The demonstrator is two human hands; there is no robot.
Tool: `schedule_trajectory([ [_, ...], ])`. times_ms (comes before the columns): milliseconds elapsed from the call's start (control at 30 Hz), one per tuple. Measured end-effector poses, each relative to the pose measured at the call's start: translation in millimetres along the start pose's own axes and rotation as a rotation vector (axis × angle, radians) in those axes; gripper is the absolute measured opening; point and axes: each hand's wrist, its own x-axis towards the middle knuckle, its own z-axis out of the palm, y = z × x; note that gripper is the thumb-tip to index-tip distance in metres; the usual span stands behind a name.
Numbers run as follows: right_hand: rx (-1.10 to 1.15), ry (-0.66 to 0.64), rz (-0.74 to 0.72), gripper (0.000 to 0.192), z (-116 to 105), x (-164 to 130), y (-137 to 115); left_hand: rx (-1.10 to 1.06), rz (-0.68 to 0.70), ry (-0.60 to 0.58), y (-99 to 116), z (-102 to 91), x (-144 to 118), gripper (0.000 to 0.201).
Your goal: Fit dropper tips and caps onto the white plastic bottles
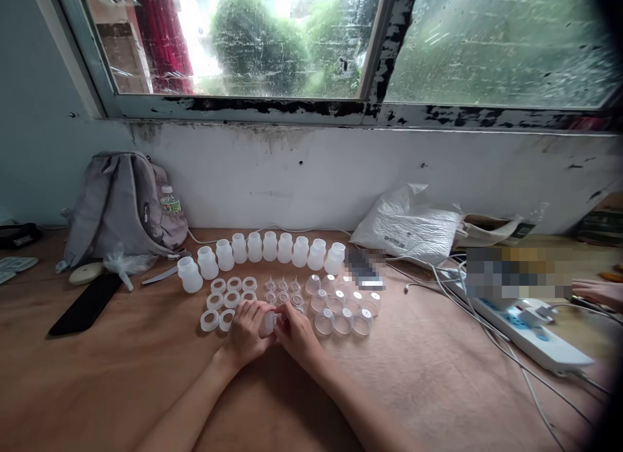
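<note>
Right now, head view: I look down on my two hands meeting over the brown counter [146,380], near its middle.
Left hand: my left hand [250,334] is closed around a translucent piece [268,325], fingers wrapping its side.
Right hand: my right hand [295,332] grasps the same piece, fingertips pinched at its upper right.
Translucent piece: it sits between both hands, partly covered by fingers; I cannot tell its full shape.
White bottles: ten open-necked bottles [270,248] stand upright in an arc beyond the hands.
Rings: white rings [215,306] lie in rows left of centre, some hidden behind my left hand.
Nipples: clear nipples [282,286] stand in rows just beyond my fingers.
Clear cups: domed cups [342,323] are grouped to the right of my right hand.
Left edge: a grey backpack [111,208] leans at the wall, a black case [84,307] before it.
Right edge: a plastic bag [406,225], a power strip [567,360] with cables, and another person's hand [599,289].
</note>
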Motion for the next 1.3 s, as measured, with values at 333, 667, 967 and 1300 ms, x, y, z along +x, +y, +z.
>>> schedule_trajectory([
  [333, 0.026, -0.025, -0.050, 0.021, -7.6, 0.1, -4.6, 0.001, 0.040, -0.012, -2.8, -4.0, 0.9, 0.030],
  [667, -0.057, -0.001, -0.007, 0.014, -22.9, 2.1, -7.6, 0.116, -0.189, 0.169, -25.5, -22.4, -0.1, 0.036],
  [967, -0.278, -0.198, -0.020, 0.019, 4.1, -9.2, -1.1, 0.229, -0.707, 0.325, -101.4, -48.9, -27.2, 0.030],
  [1300, -0.295, -0.218, -0.007, 0.023, 1.7, -9.4, 1.9, 0.204, -0.693, 0.102, -118.8, -42.9, -39.7, 0.027],
])
